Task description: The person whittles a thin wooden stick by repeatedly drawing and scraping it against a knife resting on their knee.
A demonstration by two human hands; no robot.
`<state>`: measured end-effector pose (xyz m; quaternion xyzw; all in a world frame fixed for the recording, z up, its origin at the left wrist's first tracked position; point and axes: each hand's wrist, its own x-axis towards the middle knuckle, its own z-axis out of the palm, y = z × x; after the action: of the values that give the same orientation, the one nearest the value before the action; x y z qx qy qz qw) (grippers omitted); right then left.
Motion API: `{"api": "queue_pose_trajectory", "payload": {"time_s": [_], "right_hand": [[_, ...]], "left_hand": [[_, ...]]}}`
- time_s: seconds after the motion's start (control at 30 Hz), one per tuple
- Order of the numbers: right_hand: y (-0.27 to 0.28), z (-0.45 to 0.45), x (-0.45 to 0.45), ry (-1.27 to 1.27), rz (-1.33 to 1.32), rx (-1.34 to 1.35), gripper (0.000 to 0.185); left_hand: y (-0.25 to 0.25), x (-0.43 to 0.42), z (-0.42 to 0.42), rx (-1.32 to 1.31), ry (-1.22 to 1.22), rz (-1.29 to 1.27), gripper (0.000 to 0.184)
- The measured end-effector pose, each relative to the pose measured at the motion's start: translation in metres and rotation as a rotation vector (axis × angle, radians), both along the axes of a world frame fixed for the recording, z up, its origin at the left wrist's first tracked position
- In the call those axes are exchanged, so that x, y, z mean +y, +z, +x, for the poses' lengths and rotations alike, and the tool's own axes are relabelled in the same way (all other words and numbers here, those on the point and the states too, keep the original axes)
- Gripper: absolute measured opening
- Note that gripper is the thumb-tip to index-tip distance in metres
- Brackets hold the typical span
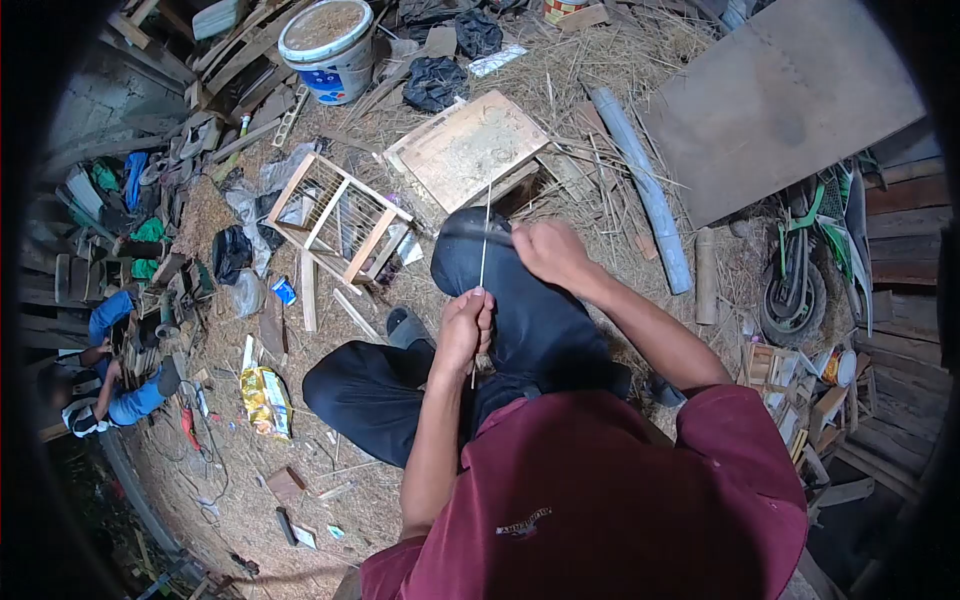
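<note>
My left hand [467, 322] is closed around a thin pale stick [486, 240], which stands nearly upright in the view over my knee. The stick's far end reaches the near side of a wooden block or box [475, 150] dusted with shavings. My right hand [548, 250] is closed on the handle of a dark, motion-blurred blade [480, 229] that crosses the stick above my left hand. Left of the wooden box lies a small wooden cage [340, 218] with thin bars.
A paint bucket [328, 50] stands behind, near black plastic bags. A grey-blue pole [645, 190], a large board [780, 100] and a motorbike [800, 270] are at right. Another person [125, 375] sits far left. A yellow packet [265, 402] lies on the littered ground.
</note>
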<state>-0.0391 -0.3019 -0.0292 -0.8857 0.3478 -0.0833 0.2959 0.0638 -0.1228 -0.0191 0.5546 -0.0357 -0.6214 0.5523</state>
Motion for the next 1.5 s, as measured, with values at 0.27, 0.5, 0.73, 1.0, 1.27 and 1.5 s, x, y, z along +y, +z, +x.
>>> {"api": "queue_pose_trajectory", "payload": {"time_s": [0.27, 0.5, 0.73, 1.0, 1.27, 1.5], "right_hand": [[0.014, 0.004, 0.009, 0.088, 0.005, 0.177, 0.049], [0.011, 0.001, 0.001, -0.009, 0.032, 0.213, 0.045], [0.004, -0.013, -0.010, -0.084, 0.016, 0.183, 0.047], [0.002, -0.011, 0.001, 0.012, 0.011, 0.093, 0.049], [0.008, -0.005, -0.003, 0.026, 0.018, 0.158, 0.051], [0.000, -0.014, -0.010, -0.056, 0.009, 0.133, 0.049]], "left_hand": [[0.001, 0.010, -0.008, 0.002, 0.025, -0.027, 0.030], [0.005, 0.049, -0.018, 0.118, 0.010, -0.013, 0.031], [0.008, 0.112, -0.011, 0.170, -0.036, -0.008, 0.030], [0.013, 0.036, 0.003, 0.071, -0.070, -0.075, 0.023], [0.005, 0.006, 0.003, 0.182, -0.046, -0.104, 0.023], [0.012, 0.077, -0.013, 0.108, -0.042, -0.007, 0.026]]}}
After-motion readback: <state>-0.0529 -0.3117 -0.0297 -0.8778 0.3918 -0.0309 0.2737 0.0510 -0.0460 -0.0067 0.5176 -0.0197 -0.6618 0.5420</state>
